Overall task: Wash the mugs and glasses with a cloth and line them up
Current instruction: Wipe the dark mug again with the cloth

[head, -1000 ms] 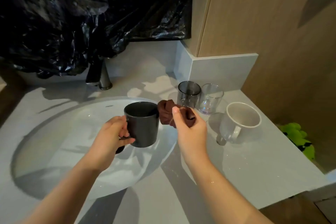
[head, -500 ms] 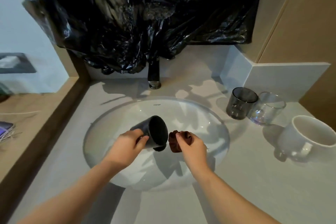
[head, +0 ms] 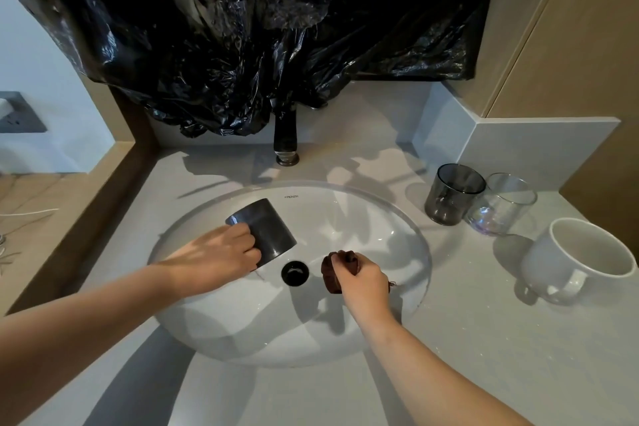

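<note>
My left hand (head: 221,258) grips a dark grey mug (head: 264,230) by its handle over the white sink basin (head: 345,332). The mug is tipped with its mouth pointing down and to the right, towards the drain (head: 295,272). My right hand (head: 363,278) holds a bunched dark red cloth (head: 333,270) just right of the drain, apart from the mug. On the counter to the right stand a smoky grey glass (head: 453,194), a clear glass (head: 501,204) touching it, and a white mug (head: 584,259).
A dark tap (head: 286,138) rises behind the basin, partly under a black plastic sheet (head: 242,28) hung across the wall. The grey counter (head: 484,339) runs to the right and front. A wooden ledge (head: 45,211) lies to the left.
My left hand has tipped the dark mug from upright to mouth-down over the basin. My right hand has drawn the cloth away from the mug, lower and to the right. The view has swung left.
</note>
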`<action>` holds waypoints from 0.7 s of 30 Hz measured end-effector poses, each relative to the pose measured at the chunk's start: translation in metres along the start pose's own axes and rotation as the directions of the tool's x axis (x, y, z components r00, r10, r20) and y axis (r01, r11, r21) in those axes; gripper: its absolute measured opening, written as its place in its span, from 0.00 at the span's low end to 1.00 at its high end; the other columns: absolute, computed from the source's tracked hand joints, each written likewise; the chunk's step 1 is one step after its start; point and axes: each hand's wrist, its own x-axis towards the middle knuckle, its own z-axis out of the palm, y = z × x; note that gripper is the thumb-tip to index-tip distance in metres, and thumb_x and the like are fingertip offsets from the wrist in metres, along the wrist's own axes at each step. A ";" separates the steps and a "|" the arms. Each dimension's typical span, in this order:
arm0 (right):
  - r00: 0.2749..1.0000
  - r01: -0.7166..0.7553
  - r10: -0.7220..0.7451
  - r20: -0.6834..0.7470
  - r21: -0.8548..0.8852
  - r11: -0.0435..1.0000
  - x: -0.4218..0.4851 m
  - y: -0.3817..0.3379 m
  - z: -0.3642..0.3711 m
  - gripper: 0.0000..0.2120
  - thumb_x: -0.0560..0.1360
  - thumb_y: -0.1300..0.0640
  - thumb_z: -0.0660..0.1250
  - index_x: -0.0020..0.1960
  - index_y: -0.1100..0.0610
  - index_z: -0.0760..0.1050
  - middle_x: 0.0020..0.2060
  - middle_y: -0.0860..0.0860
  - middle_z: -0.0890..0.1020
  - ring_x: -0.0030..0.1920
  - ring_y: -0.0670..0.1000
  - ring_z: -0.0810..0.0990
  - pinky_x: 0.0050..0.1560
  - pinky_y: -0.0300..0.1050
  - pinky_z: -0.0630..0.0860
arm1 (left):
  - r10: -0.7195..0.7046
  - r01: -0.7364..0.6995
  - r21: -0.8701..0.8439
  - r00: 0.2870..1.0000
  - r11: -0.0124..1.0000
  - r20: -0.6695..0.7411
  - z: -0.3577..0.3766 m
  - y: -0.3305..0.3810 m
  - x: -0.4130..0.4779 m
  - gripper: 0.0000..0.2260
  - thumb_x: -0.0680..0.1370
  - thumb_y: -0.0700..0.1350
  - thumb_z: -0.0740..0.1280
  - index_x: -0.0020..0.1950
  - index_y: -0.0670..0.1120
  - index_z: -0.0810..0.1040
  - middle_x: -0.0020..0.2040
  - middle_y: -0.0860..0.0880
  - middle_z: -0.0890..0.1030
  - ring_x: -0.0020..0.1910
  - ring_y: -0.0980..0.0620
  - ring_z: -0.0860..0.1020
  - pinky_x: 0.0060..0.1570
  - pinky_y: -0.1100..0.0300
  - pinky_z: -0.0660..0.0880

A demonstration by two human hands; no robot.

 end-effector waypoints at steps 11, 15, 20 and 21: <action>0.999 0.038 -0.037 0.032 -0.016 0.999 -0.002 -0.001 -0.002 0.13 0.78 0.49 0.64 0.43 0.59 0.77 0.33 0.49 0.79 0.36 0.48 0.75 0.35 0.29 0.66 | -0.021 0.021 0.009 1.000 1.000 -0.017 -0.003 -0.003 0.006 0.13 0.57 0.39 0.80 0.34 0.46 0.79 0.31 0.49 0.78 0.34 0.48 0.78 0.32 0.59 0.76; 0.998 0.049 -0.048 0.026 -0.020 0.999 -0.003 -0.001 -0.002 0.13 0.78 0.50 0.64 0.41 0.58 0.76 0.31 0.48 0.78 0.34 0.45 0.75 0.33 0.27 0.67 | -0.033 0.033 0.008 0.999 0.999 -0.019 0.004 -0.006 0.006 0.13 0.58 0.38 0.80 0.34 0.46 0.78 0.31 0.49 0.78 0.34 0.48 0.77 0.32 0.59 0.76; 0.999 0.032 -0.031 0.020 -0.034 0.999 -0.002 -0.001 -0.002 0.14 0.78 0.49 0.63 0.41 0.58 0.75 0.32 0.50 0.78 0.36 0.49 0.76 0.35 0.36 0.68 | -0.094 0.089 -0.058 0.992 0.994 -0.081 -0.004 -0.003 0.011 0.06 0.72 0.45 0.66 0.36 0.48 0.80 0.34 0.52 0.79 0.35 0.52 0.78 0.37 0.65 0.72; 1.000 0.016 -0.015 0.011 -0.035 0.999 -0.001 0.000 -0.002 0.14 0.78 0.49 0.62 0.40 0.58 0.74 0.33 0.50 0.78 0.38 0.51 0.76 0.37 0.40 0.68 | -0.214 0.204 -0.165 0.976 0.965 -0.044 -0.006 0.000 0.013 0.09 0.76 0.46 0.62 0.40 0.48 0.80 0.38 0.52 0.79 0.39 0.53 0.78 0.41 0.66 0.71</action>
